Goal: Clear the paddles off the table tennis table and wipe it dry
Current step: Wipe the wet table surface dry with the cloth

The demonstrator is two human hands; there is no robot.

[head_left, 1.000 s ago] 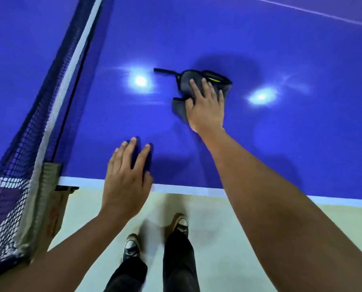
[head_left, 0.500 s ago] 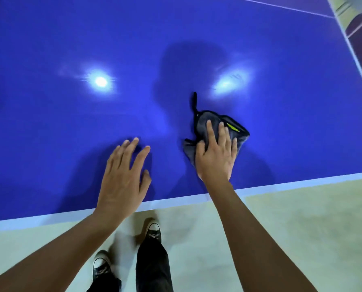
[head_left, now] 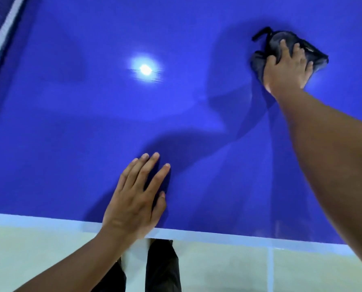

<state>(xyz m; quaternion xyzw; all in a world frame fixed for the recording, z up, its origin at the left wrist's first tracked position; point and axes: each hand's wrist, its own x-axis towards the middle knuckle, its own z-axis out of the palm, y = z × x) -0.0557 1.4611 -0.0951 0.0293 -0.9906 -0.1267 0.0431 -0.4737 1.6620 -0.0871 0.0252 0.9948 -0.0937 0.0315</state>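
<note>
The glossy blue table tennis table (head_left: 70, 123) fills most of the head view, its white painted edge line (head_left: 218, 236) running along the near side. The task's wiping item, a crumpled dark grey cloth (head_left: 317, 57) with a black strap (head_left: 260, 34) sticking out at its far left, lies on the table top at upper right, well in from the near edge. The right hand (head_left: 287, 70) rests palm-down on top of this cloth at the end of an outstretched arm. Its fingers (head_left: 284, 46) are spread and lie over the fabric, pressing it to the surface rather than wrapping round it, and the thumb sits at the cloth's left side. The left hand (head_left: 131, 203) lies flat on the table just inside the white edge line, fingers straight and close together, holding nothing; its wrist overhangs the edge. The two hands are well apart. A bright round reflection of a lamp (head_left: 145, 69) shows on the surface between them, towards the far side. At upper left a blurred net with a white top band (head_left: 4, 34) crosses the corner. Below the table edge are a pale tiled floor (head_left: 228, 270) and the person's dark trouser legs (head_left: 161, 266).
</note>
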